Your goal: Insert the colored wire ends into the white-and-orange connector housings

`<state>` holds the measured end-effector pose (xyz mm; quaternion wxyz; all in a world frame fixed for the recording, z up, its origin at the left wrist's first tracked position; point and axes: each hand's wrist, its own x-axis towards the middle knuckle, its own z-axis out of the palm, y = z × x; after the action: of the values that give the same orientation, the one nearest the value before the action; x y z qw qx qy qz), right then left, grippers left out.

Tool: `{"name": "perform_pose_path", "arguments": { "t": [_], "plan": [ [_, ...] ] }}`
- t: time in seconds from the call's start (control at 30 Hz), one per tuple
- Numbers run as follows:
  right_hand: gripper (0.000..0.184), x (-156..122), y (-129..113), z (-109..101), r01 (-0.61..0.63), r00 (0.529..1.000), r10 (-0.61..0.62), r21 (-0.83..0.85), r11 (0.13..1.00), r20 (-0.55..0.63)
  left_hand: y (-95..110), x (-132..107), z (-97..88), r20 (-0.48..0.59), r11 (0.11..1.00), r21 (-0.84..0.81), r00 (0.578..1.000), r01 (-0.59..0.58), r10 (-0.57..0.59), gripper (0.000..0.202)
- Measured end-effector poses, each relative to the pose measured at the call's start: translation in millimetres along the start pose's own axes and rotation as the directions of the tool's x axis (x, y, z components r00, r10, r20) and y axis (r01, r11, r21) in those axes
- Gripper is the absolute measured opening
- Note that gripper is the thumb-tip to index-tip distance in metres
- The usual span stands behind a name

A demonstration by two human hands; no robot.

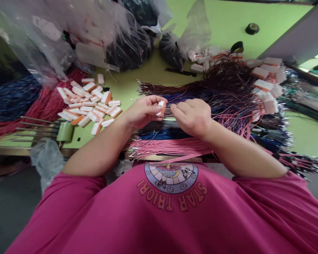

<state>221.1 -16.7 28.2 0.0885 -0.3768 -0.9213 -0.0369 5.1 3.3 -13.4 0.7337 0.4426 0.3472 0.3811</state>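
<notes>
Between the thumb and fingers of my left hand (145,112) is a small white-and-orange connector housing (162,108). Just to its right, my right hand (192,116) is closed with thumb and forefinger pinched together. What the right fingers hold, if anything, is too small to make out; a wire end seems possible but is not clear. Beneath both hands lie bundles of wires, with pink wires (172,146) nearest me and dark blue and brown wires (172,88) farther back. Loose connector housings (91,102) of the same kind are heaped left of my left hand.
More white-and-orange housings (267,84) with wires attached are piled at the right. Clear plastic bags (129,38) stand at the back. A green block with metal rods (65,131) sits at the left edge. A tape roll (252,28) lies far right.
</notes>
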Motion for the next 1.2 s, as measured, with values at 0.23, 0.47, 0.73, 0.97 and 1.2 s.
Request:
{"name": "perform_pose_path", "arguments": {
  "t": [0.23,0.47,0.73,0.97,1.2],
  "plan": [
    [0.052,-1,2,16,0.143,0.981,-0.151,-0.069,0.987,-0.119,1,-2,5.4,0.035,0.990,-0.120,0.997,0.075,-0.071,0.044],
    [0.050,7,-2,36,0.160,0.973,-0.172,-0.082,0.984,-0.156,-3,-1,8.8,-0.013,0.989,-0.125,0.996,0.080,-0.083,0.041],
    [0.045,-6,2,12,0.036,0.998,-0.041,-0.085,0.996,-0.056,5,3,0.6,-0.153,0.995,0.081,0.985,-0.064,0.076,0.035],
    [0.029,-37,-16,25,0.217,0.948,-0.218,0.033,0.976,0.232,12,4,-6.7,-0.256,0.982,0.175,0.959,-0.078,0.121,0.031],
    [0.026,-27,-16,29,0.054,0.928,-0.131,0.222,0.974,0.349,10,4,-6.8,-0.258,0.966,0.253,0.959,-0.049,0.116,0.029]
  ]
}}
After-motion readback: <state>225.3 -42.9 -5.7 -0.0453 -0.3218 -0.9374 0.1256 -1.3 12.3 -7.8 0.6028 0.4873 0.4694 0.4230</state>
